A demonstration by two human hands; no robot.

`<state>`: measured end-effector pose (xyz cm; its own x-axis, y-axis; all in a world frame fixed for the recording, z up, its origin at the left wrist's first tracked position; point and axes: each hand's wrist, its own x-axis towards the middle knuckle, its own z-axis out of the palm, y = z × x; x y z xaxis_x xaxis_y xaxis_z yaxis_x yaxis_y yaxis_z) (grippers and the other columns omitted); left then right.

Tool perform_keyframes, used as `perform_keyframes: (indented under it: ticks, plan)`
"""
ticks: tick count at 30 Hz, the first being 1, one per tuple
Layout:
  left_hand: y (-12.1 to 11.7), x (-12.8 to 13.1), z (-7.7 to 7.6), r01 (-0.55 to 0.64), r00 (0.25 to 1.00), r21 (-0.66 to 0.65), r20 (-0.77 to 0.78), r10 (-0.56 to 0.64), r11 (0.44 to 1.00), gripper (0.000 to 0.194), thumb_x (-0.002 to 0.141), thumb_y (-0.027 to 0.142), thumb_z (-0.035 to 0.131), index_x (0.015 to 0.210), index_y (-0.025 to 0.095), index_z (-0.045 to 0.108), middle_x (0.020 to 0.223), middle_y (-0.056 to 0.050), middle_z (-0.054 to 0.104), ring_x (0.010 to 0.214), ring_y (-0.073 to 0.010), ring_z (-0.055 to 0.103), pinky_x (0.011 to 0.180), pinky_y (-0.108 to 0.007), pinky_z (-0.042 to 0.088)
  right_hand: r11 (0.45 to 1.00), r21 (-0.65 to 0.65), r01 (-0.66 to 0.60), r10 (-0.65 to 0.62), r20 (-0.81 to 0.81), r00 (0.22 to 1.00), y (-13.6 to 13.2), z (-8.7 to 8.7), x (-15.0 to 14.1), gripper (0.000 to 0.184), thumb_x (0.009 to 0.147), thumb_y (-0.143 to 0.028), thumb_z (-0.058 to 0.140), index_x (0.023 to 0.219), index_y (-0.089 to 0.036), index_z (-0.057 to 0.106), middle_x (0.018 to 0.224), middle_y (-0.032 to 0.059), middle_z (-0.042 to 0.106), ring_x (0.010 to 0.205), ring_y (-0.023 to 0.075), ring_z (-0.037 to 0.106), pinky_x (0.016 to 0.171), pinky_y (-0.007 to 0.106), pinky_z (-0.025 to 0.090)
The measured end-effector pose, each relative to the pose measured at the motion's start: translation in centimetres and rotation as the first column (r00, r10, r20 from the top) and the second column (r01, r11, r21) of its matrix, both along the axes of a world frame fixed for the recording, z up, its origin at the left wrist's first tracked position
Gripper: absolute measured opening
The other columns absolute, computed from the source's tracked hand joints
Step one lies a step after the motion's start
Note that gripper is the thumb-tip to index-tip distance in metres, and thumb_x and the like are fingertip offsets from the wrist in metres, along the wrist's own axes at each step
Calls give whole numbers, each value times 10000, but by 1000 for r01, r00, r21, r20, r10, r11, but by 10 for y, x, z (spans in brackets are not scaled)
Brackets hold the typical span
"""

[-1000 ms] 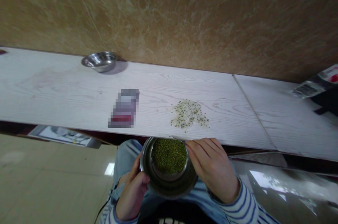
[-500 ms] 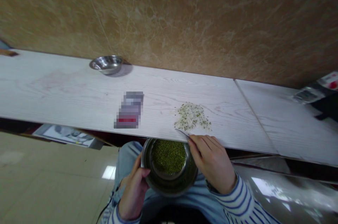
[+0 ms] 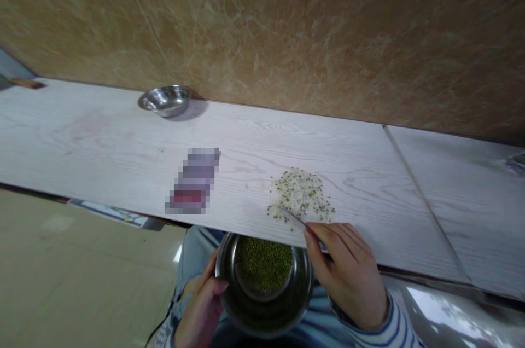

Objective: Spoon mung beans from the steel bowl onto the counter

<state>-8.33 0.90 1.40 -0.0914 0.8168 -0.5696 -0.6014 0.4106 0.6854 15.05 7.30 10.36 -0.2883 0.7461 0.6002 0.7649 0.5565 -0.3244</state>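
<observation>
My left hand grips the left rim of a steel bowl, thumb on top. Green mung beans lie in the bowl, which sits over my lap just below the table's front edge. In my right hand is a thin, slightly curved metal utensil; its exact kind is unclear because my fingers cover much of it. Its tip reaches the near side of a flat pile of white rice mixed with green beans on the table.
A second, shallow steel bowl stands at the back of the white table, near the marbled wall. Left of the pile lies a blurred-out flat item. A brown object is at the far left, and a clear plastic thing at the right edge.
The utensil's tip has moved from the pile's near edge slightly into it. My view has shifted, so the table and both hands appear lower. My left hand keeps its grip on the bowl.
</observation>
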Motion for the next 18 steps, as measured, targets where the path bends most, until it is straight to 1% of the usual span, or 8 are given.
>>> perform_keyframes:
  ticks: [2, 3, 5, 8, 11, 14, 16, 18]
  plan:
    - [4, 1, -2, 5, 1000, -12, -11, -5, 1000, 528, 628, 215, 613, 1149, 269, 678, 1099, -14, 711, 1223, -313, 489, 980, -385, 428, 999, -5, -37, 36, -43, 998, 8, -1, 6, 173, 826, -92, 588, 992, -140, 581, 816, 48, 669, 734, 151, 597, 694, 322, 479]
    - [7, 2, -2, 6, 1000, -16, -12, -6, 1000, 524, 610, 218, 623, 1129, 258, 690, 1056, -22, 725, 1211, -329, 499, 982, -406, 428, 999, -9, -52, 52, -62, 997, 13, -2, 8, 187, 818, -83, 596, 996, -139, 579, 818, 50, 669, 736, 151, 596, 696, 324, 479]
    - [15, 7, 3, 9, 1000, -24, -12, -9, 1000, 563, 567, 209, 647, 1127, 238, 693, 1053, -35, 727, 1192, -360, 512, 979, -441, 431, 997, -24, -79, 77, -95, 992, 22, -1, 11, 221, 806, -71, 607, 1014, -139, 577, 833, 54, 674, 748, 155, 598, 709, 333, 478]
    - [26, 15, 10, -67, 998, -93, 14, 69, 993, 560, 552, 213, 635, 1108, 250, 699, 999, -38, 740, 1141, -367, 554, 937, -456, 462, 990, -58, -126, 117, -138, 983, 36, 3, 12, 238, 802, -68, 610, 1028, -139, 578, 829, 53, 676, 734, 154, 595, 695, 335, 469]
    - [32, 14, 10, -89, 996, -165, -21, 87, 982, 550, 531, 219, 621, 1072, 243, 711, 886, -48, 751, 1093, -390, 579, 877, -477, 495, 983, -75, -165, 149, -183, 972, 46, 5, 13, 230, 800, -58, 607, 1018, -128, 585, 808, 50, 677, 718, 145, 594, 673, 322, 461]
    - [37, 3, 3, -86, 981, -235, -189, 41, 968, 573, 468, 150, 625, 1025, 241, 728, 729, -54, 736, 1065, -435, 578, 818, -492, 517, 984, -75, -165, 146, -210, 967, 52, 2, 14, 219, 803, -58, 605, 1013, -119, 590, 800, 52, 682, 704, 143, 597, 655, 317, 454]
    - [40, -5, -2, -94, 955, -220, -295, 26, 971, 662, 453, 137, 620, 1101, 252, 700, 762, -58, 739, 1111, -454, 542, 823, -500, 515, 986, -72, -152, 133, -220, 966, 53, 0, 14, 206, 806, -64, 603, 1003, -120, 595, 790, 52, 683, 692, 143, 599, 650, 317, 453]
    - [44, -9, -4, -108, 938, -210, -345, 30, 972, 748, 442, 133, 621, 1177, 268, 661, 804, -62, 741, 1157, -467, 503, 852, -509, 509, 987, -69, -146, 127, -226, 966, 53, -2, 13, 198, 805, -66, 602, 995, -122, 598, 780, 49, 683, 688, 143, 603, 654, 316, 456]
